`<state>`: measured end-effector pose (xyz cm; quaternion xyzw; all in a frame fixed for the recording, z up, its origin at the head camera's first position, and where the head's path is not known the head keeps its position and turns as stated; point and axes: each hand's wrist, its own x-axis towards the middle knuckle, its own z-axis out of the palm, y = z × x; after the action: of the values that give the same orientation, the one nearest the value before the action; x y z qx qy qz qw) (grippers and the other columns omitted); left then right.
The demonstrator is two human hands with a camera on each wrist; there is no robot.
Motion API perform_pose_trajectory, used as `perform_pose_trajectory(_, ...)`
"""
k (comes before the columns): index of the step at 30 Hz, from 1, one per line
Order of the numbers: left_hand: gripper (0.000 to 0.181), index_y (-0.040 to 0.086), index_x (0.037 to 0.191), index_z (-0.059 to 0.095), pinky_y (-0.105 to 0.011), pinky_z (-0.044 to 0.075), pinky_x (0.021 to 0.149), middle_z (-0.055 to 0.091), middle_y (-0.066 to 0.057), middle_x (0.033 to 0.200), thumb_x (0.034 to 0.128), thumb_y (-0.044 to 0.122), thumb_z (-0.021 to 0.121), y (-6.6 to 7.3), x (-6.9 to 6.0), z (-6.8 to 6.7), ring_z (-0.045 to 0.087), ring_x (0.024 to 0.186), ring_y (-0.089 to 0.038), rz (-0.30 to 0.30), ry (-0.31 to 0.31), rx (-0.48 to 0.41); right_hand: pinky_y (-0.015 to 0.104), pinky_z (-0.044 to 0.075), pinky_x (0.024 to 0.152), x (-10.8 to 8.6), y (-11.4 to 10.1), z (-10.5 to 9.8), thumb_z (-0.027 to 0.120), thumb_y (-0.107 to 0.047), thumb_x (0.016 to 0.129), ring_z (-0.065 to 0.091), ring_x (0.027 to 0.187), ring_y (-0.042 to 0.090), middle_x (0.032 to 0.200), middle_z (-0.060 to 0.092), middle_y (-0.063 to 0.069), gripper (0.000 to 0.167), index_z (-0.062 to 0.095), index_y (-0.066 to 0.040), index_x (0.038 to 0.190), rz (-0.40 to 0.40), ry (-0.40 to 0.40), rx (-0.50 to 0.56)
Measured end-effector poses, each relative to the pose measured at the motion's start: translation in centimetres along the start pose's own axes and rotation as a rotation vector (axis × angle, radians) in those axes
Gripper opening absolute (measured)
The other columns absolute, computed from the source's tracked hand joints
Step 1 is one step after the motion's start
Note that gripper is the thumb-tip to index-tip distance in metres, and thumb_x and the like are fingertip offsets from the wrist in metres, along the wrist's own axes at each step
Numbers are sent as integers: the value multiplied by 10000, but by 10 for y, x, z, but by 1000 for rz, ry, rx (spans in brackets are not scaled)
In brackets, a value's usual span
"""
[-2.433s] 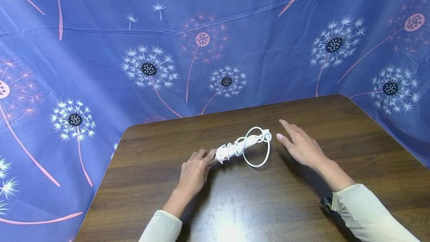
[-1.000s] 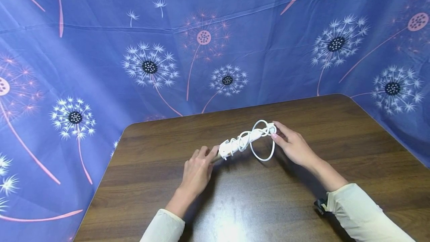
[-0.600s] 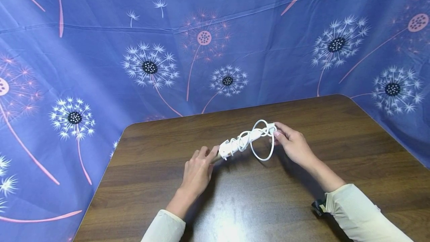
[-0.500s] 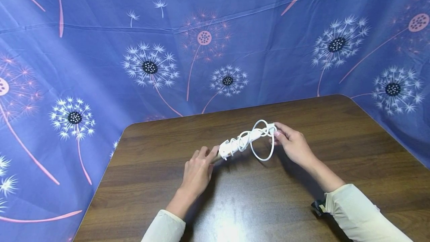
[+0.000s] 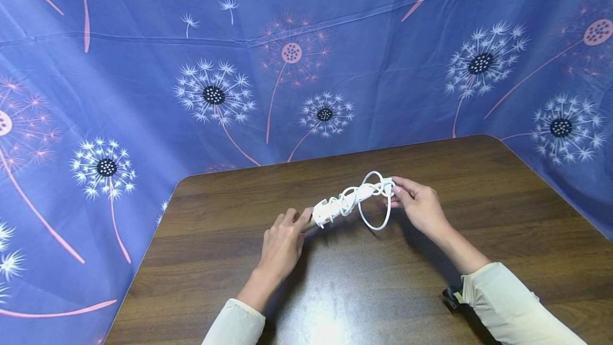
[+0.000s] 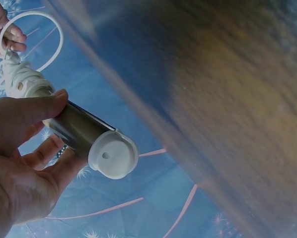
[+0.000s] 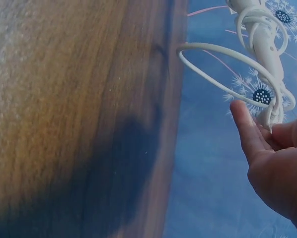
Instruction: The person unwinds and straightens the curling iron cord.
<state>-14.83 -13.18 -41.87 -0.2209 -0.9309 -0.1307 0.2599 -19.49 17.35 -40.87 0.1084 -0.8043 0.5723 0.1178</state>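
Observation:
A curling iron [image 5: 359, 196] with a white handle, a metallic barrel [image 6: 79, 129] and a white end cap [image 6: 113, 154] is held above the table, tilted up to the right. My left hand [image 5: 280, 244] grips the barrel, thumb on one side and fingers on the other in the left wrist view. White cord [image 7: 223, 49] winds round the handle, and one loose loop hangs at its far end. There my right hand [image 5: 421, 206] pinches the plug end [image 5: 387, 182] of the cord between thumb and fingers. The fingertips partly cover that end.
The brown wooden table [image 5: 215, 302] spreads beneath both hands, with a bright glare near its front. A blue dandelion-print cloth [image 5: 383, 84] hangs behind it and at its sides. A small black device [image 5: 452, 297] sits at the right sleeve's cuff.
My right hand, apart from the curling iron at first, has come left and taken hold of the cord's plug end. The iron has shifted slightly up and right. Lately almost nothing moves.

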Motion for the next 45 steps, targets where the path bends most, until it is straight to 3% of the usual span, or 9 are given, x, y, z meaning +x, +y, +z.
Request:
perform_pose_trajectory(5,651,238,1254,594,-389,497,470,607,-18,966,680,38,828,1,1,0,617,788,-228,9,13,-2,272,560,647,1,1,0,498,4,969,679,663,28,982,646,344,292,567,154,1209,12,57,-11)
perform_pose_trajectory(13,634,246,1252,596,-381,491,465,611,-20,972,696,48,824,3,3,2,615,783,-230,7,23,-11,298,563,636,3,-4,1,495,22,962,714,651,215,931,617,395,282,553,196,1176,45,93,154)
perform_pose_trajectory(20,638,251,1254,589,-371,493,465,613,-18,971,698,42,823,5,3,3,620,783,-226,2,28,-18,344,562,660,3,-9,2,486,44,958,715,683,280,958,610,392,255,565,205,1139,65,129,198)
perform_pose_trajectory(23,650,256,1259,592,-370,495,469,610,-18,967,695,30,823,5,3,3,618,784,-224,-3,23,-21,333,562,653,3,-9,3,485,49,956,716,677,263,929,647,329,240,576,203,1115,76,148,199)
perform_pose_trajectory(30,659,265,1253,601,-379,493,471,604,-16,956,683,25,827,7,4,3,613,785,-226,-6,28,-16,299,560,609,3,-11,1,496,44,953,704,612,152,741,697,-29,213,580,203,1067,96,189,250)
perform_pose_trajectory(38,656,251,1243,601,-374,487,464,605,-11,954,671,33,835,7,5,4,612,778,-224,5,59,-20,321,563,615,5,-12,0,535,52,936,701,608,144,760,692,19,206,582,223,1039,73,227,249)
perform_pose_trajectory(45,652,243,1244,590,-380,481,453,600,-10,970,675,25,823,7,5,3,607,781,-229,20,64,-3,298,565,622,6,-12,-4,522,-2,960,694,599,142,749,690,-48,330,509,192,1226,64,155,287)
